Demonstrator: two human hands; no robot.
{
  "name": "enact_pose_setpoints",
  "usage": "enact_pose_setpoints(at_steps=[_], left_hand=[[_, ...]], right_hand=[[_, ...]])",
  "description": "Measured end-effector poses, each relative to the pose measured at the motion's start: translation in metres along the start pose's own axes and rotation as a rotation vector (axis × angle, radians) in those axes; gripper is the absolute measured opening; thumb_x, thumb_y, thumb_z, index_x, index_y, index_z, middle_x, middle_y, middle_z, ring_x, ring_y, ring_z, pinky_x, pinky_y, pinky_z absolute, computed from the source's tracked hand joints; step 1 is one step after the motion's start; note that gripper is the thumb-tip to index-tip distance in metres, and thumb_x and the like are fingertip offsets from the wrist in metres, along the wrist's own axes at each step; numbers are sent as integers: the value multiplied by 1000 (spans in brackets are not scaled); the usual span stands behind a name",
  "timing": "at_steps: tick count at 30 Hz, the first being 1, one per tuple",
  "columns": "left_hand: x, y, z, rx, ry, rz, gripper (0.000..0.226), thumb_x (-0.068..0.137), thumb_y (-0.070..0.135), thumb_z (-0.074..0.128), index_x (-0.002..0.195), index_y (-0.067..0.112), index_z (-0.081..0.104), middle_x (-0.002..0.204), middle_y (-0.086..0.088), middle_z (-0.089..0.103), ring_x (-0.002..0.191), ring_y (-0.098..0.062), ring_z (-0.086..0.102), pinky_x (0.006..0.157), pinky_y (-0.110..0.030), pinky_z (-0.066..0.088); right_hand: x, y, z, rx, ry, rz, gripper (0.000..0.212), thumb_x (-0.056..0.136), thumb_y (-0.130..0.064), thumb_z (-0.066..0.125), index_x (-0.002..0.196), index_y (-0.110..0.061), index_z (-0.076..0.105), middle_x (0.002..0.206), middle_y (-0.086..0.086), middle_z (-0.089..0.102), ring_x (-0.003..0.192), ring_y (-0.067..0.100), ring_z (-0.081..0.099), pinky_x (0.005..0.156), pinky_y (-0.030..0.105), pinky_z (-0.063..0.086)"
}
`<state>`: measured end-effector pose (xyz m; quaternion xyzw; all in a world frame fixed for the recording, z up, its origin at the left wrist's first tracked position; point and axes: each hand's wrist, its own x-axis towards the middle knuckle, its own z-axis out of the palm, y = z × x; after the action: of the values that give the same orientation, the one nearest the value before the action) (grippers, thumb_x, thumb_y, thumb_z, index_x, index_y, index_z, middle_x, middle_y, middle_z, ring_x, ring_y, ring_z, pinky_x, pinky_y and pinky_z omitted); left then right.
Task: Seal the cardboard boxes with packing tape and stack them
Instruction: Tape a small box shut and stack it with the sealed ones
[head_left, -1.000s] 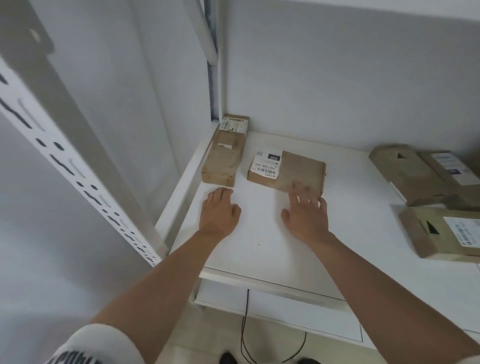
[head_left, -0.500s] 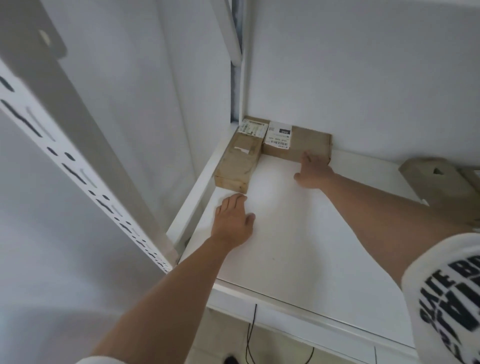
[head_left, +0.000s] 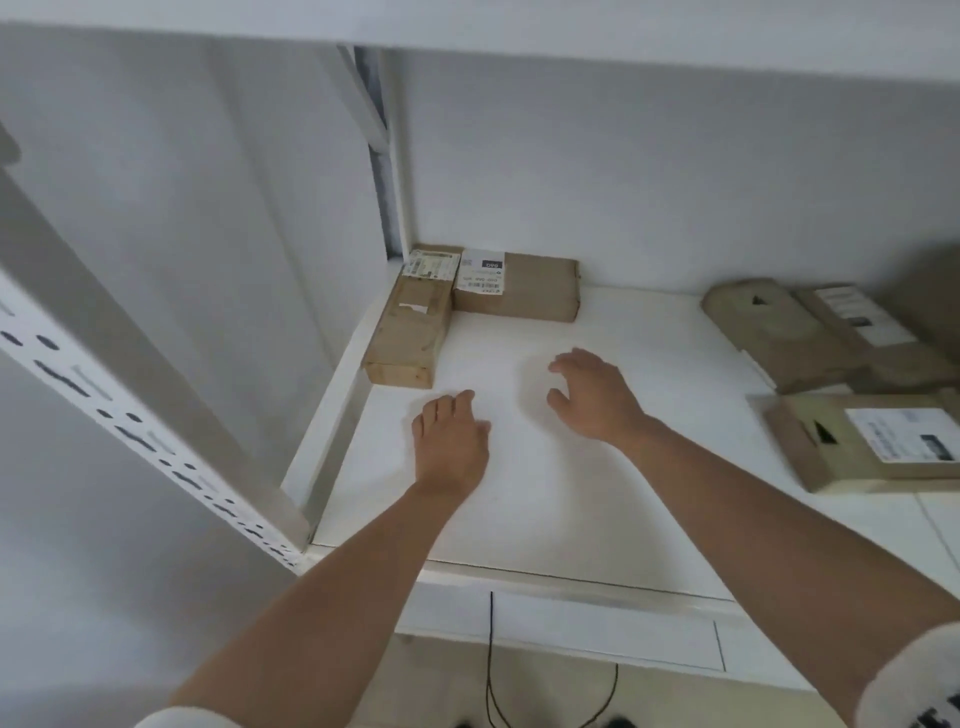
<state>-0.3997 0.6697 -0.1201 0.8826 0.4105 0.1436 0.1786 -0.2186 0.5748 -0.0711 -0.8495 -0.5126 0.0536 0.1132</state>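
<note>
Two brown cardboard boxes sit in the far left corner of the white shelf (head_left: 571, 493). The long narrow box (head_left: 410, 332) lies along the left rail. A flat box with a white label (head_left: 524, 286) lies against the back wall and touches the narrow one. My left hand (head_left: 452, 441) rests flat on the shelf just in front of the narrow box, holding nothing. Hovering a little to the right is my right hand (head_left: 597, 400), fingers relaxed and spread, apart from both boxes and empty.
Several more labelled cardboard boxes lie at the right: one at the back (head_left: 779, 332), one nearer (head_left: 872, 441). A perforated white upright (head_left: 130, 415) stands at the left. Another shelf board (head_left: 519, 21) hangs overhead. A black cable (head_left: 491, 660) hangs below the front edge.
My right hand pushed the flat labelled box back into the far corner beside the narrow box, then let go and drew back toward me. My left hand stayed on the shelf.
</note>
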Motion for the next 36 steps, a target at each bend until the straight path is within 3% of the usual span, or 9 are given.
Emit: enact_pose_setpoints(at_steps=[7, 10, 14, 18, 20, 25, 30, 33, 36], left_hand=[[-20, 124, 34, -389, -230, 202, 28, 98, 5, 43, 118, 14, 61, 95, -6, 62, 103, -27, 58, 85, -34, 45], [-40, 171, 57, -455, -301, 277, 28, 100, 6, 41, 115, 15, 63, 98, -3, 56, 100, -25, 57, 77, -29, 40], [-61, 224, 76, -479, -381, 313, 35, 101, 5, 38, 125, 17, 61, 115, -6, 54, 108, -24, 56, 84, -26, 42], [-69, 273, 92, -472, -457, 289, 36, 103, 14, 44, 138, 14, 50, 139, -7, 47, 118, -24, 55, 100, -33, 43], [-71, 301, 102, -480, -488, 206, 45, 103, 25, 47, 146, 12, 42, 144, -10, 41, 126, -27, 50, 107, -38, 40], [-59, 366, 128, -406, -343, -150, 63, 99, 54, 45, 141, 8, 45, 149, -16, 34, 136, -34, 32, 109, -44, 34], [-62, 394, 140, -459, -287, -417, 60, 93, 56, 46, 136, 14, 52, 134, -14, 51, 122, -35, 44, 102, -42, 41], [-78, 393, 138, -792, -217, -472, 45, 96, 40, 54, 134, 19, 43, 124, -7, 57, 103, -25, 54, 87, -35, 44], [-87, 387, 131, -944, -126, -519, 42, 100, 41, 52, 136, 27, 36, 129, -9, 55, 108, -26, 56, 97, -44, 48]], right_hand=[[-112, 82, -27, -18, 157, 236, 31, 88, -22, 63, 115, -8, 69, 113, 13, 68, 122, 32, 55, 100, 38, 39], [-153, 124, -44, -22, 231, 371, 30, 88, -23, 62, 113, -9, 69, 109, 11, 68, 112, 30, 58, 97, 37, 39], [-202, 175, -63, -26, 200, 481, 45, 85, -43, 33, 108, -22, 66, 90, -1, 63, 93, 25, 57, 80, 36, 46], [-237, 225, -74, 71, 229, 599, 42, 87, -44, 42, 112, -22, 67, 122, 4, 63, 120, 30, 50, 96, 42, 43], [-247, 249, -78, 102, 201, 615, 61, 79, -55, 31, 124, -26, 60, 133, 4, 55, 127, 30, 43, 105, 42, 37], [-262, 307, -84, 123, 76, 637, 71, 94, -39, 53, 153, -19, 20, 161, 10, 12, 146, 29, 18, 115, 42, 26], [-263, 333, -81, 77, -51, 497, 81, 94, -46, 49, 156, -18, 5, 164, 12, -8, 152, 27, -4, 120, 42, 15], [-266, 337, -86, 133, -74, 432, 79, 94, -47, 48, 156, -17, 10, 164, 11, -3, 152, 27, -1, 120, 40, 16], [-271, 341, -94, 266, 50, 349, 59, 93, -39, 53, 145, -14, 37, 150, 8, 34, 141, 28, 31, 106, 37, 38]])
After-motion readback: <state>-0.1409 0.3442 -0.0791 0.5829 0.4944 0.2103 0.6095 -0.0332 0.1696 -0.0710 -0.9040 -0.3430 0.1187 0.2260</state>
